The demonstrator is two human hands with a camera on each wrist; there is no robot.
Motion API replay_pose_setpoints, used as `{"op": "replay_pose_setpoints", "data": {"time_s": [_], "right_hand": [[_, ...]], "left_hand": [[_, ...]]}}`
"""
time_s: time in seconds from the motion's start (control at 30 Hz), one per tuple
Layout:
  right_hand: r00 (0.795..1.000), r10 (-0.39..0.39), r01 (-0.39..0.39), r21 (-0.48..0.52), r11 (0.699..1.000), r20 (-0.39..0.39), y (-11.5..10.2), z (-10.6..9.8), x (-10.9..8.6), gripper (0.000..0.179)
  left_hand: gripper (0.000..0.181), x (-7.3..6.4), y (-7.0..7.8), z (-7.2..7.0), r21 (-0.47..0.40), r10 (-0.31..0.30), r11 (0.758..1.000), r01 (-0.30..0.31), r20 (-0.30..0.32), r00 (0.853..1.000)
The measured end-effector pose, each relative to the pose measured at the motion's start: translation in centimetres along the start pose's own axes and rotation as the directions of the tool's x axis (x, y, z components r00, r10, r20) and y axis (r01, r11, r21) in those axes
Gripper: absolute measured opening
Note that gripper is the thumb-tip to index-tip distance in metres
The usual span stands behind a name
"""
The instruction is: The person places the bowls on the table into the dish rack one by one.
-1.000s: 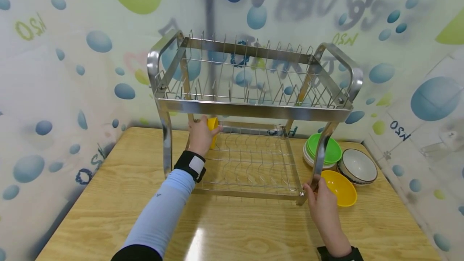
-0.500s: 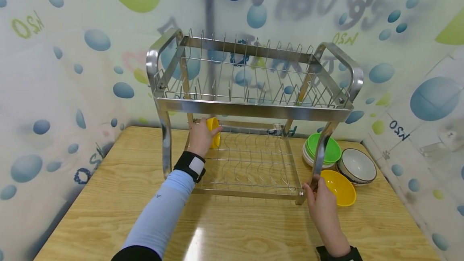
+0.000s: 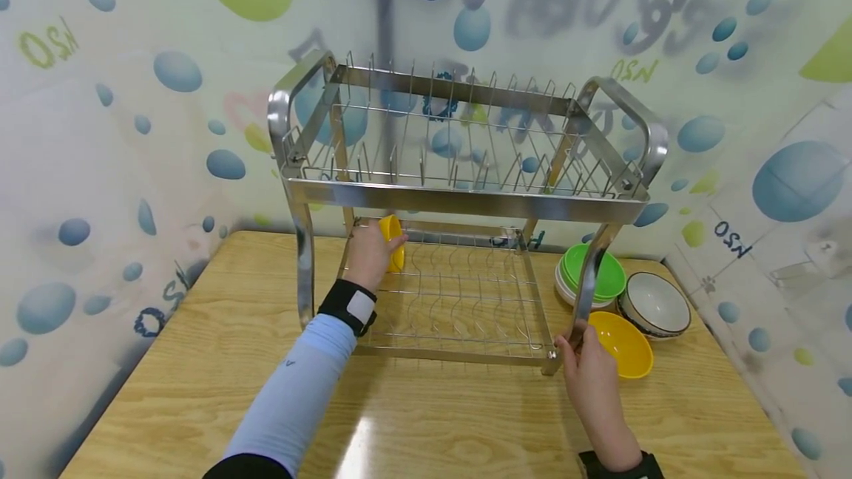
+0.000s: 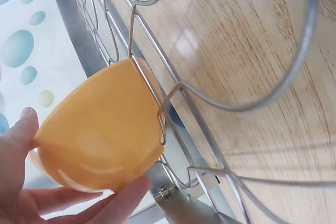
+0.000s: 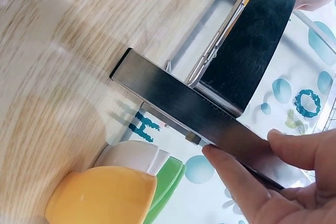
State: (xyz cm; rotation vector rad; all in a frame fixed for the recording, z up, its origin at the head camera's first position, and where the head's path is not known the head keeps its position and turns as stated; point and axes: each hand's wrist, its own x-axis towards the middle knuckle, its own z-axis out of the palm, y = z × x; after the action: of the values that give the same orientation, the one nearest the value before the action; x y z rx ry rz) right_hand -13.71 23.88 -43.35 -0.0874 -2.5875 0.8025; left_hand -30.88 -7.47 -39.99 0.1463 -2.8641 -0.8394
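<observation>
A two-tier metal dish rack stands on the wooden table. At the left end of its lower tier, my left hand holds a yellow bowl on its side. The left wrist view shows the thumb and fingers around the bowl, whose rim lies among the bent wires. My right hand grips the rack's front right leg near its lower end. In the right wrist view, thumb and fingers pinch that flat metal leg from both sides.
Right of the rack, a green bowl is stacked on white ones. Beside it stand a white bowl with a dark rim and another yellow bowl, close to my right hand. A wall covering with printed dots rises behind the table.
The yellow bowl in my left hand has turned slightly, showing more of its rim and inside. My right hand keeps its grip on the rack leg.
</observation>
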Motion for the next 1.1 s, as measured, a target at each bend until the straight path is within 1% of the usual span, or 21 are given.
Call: {"op": "replay_pose_setpoints", "data": {"time_s": [0.13,0.23,0.33,0.47,0.63,0.7,0.8,0.87,0.93,0.97,1.0,1.03,1.1], "right_hand": [[1.0,0.01,-0.01,0.012,1.0,-0.003,-0.1,0.0,-0.1,0.023],[1.0,0.013,-0.013,0.03,0.999,-0.012,-0.1,0.0,-0.1,0.021],[1.0,0.023,-0.022,0.058,0.998,-0.007,-0.2,0.0,0.0,0.02],[0.999,0.048,-0.05,0.08,0.996,0.018,-0.2,-0.1,0.0,0.021],[0.997,0.064,-0.067,0.081,0.994,0.036,-0.3,-0.2,0.0,0.021],[0.998,0.063,-0.065,0.078,0.995,0.03,-0.4,-0.2,0.1,0.021],[0.998,0.059,-0.059,0.07,0.996,0.01,-0.5,-0.2,0.1,0.021],[0.998,0.06,-0.06,0.064,0.996,-0.002,-0.5,-0.3,0.1,0.022],[0.998,0.069,-0.069,0.07,0.995,-0.005,-0.5,-0.3,0.1,0.024],[0.997,0.077,-0.076,0.074,0.994,-0.007,-0.5,-0.4,0.1,0.026],[0.996,0.087,-0.086,0.081,0.993,-0.002,-0.5,-0.4,0.1,0.028],[0.995,0.096,-0.096,0.088,0.992,0.004,-0.5,-0.5,0.1,0.031],[0.993,0.12,-0.121,0.103,0.987,0.015,-0.6,-0.5,0.2,0.037]], "left_hand": [[0.062,-0.1,-0.1,-0.3,0.051,0.015,0.999,-0.016,0.015,1.0],[0.062,-0.1,0.0,-0.5,0.065,0.013,0.998,-0.015,0.037,0.999],[0.069,-0.1,0.2,-0.7,0.076,0.008,0.997,-0.011,0.041,0.999],[0.078,-0.3,0.5,-1.2,0.096,0.007,0.995,-0.009,0.02,1.0],[0.069,-1.0,1.0,-2.0,0.085,0.003,0.996,-0.005,0.023,1.0],[0.064,-1.4,1.3,-2.3,0.076,0.0,0.997,-0.003,0.028,1.0],[0.058,-2.0,1.7,-2.7,0.068,0.013,0.998,-0.015,0.022,1.0],[0.053,-2.5,1.9,-2.9,0.049,0.037,0.998,-0.037,0.001,0.999],[0.047,-3.1,2.1,-3.0,0.036,0.083,0.996,-0.081,-0.048,0.995],[0.045,-3.4,2.2,-3.1,0.029,0.111,0.994,-0.109,-0.082,0.99],[0.042,-3.7,2.3,-3.1,0.022,0.142,0.99,-0.141,-0.117,0.983],[0.039,-4.1,2.4,-3.1,0.018,0.176,0.984,-0.176,-0.156,0.972],[0.033,-4.8,2.4,-3.1,0.013,0.242,0.969,-0.245,-0.227,0.944]]}}
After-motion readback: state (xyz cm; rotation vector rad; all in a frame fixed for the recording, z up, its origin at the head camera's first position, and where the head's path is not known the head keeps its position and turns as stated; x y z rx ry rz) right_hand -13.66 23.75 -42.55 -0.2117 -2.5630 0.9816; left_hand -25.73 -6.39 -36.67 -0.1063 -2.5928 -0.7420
